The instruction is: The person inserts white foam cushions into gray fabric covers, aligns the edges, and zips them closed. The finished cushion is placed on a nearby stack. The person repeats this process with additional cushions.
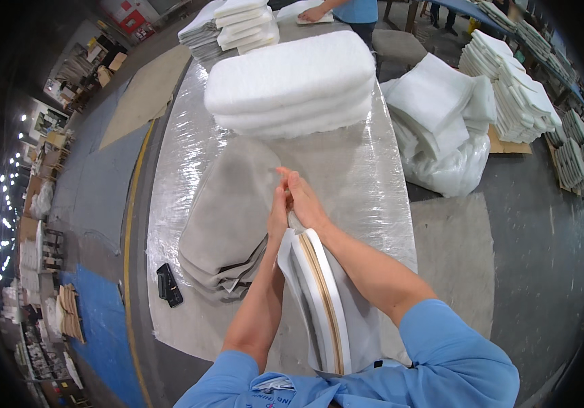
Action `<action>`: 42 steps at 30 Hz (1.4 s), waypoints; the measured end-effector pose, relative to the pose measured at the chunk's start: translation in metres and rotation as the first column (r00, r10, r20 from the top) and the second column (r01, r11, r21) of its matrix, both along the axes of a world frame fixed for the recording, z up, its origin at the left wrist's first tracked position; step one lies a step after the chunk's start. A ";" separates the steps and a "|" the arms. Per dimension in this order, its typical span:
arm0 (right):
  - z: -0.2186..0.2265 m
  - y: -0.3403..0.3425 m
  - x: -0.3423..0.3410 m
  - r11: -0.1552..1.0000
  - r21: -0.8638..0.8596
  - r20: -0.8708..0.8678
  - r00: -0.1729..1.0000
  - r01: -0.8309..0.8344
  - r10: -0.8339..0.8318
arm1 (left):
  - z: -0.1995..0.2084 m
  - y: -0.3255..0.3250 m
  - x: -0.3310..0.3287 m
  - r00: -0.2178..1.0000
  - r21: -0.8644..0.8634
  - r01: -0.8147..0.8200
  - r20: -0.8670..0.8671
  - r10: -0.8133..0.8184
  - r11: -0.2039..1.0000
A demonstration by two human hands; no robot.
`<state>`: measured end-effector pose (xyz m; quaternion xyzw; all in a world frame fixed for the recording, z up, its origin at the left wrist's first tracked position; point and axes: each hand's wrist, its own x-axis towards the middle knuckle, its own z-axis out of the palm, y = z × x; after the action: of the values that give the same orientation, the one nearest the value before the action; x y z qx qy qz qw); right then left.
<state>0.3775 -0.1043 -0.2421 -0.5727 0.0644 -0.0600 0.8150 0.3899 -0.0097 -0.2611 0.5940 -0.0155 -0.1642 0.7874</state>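
Observation:
A grey fabric cushion cover [363, 319] stands on edge against my body, its open side facing up. Inside it, white padding [326, 299] lies on both sides of a thin tan board [324, 292]. My left hand [277, 212] and my right hand [303, 202] press toward each other at the cover's far end, squeezing it between the palms. The fingertips meet beyond it, and the fingers hide most of that corner. Left of my hands, a stack of flat grey covers [227, 204] lies on the plastic-wrapped table [360, 177].
Thick white batting [288, 75] is piled across the table's far part. A black handheld device [168, 285] lies near the left edge. Beyond the table's right side sit bagged white pads [441, 122] and stacked pads [509, 88]. Another person [356, 12] works at the far end.

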 end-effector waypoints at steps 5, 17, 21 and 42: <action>-0.009 0.011 0.000 0.993 0.117 0.016 1.000 0.024 -0.026 | 0.022 0.006 -0.005 1.000 0.114 -0.026 -0.007 0.027 0.993; 0.001 -0.050 -0.054 0.990 0.035 0.135 0.982 -0.135 0.130 | 0.058 0.005 -0.005 0.966 0.089 0.236 -0.125 -0.224 0.968; 0.050 -0.079 -0.076 0.787 -0.565 0.188 0.890 -0.248 0.416 | 0.058 0.006 -0.002 0.952 -0.062 0.213 -0.211 -0.222 0.975; 0.010 -0.028 -0.107 0.987 -0.161 0.317 0.946 -0.023 0.074 | 0.133 -0.040 -0.014 0.550 0.299 0.814 -0.117 -0.827 0.498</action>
<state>0.2704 -0.1323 -0.2323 -0.6183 -0.0885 -0.1374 0.7688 0.3761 -0.0495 -0.1285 0.6371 -0.2850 -0.5055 0.5073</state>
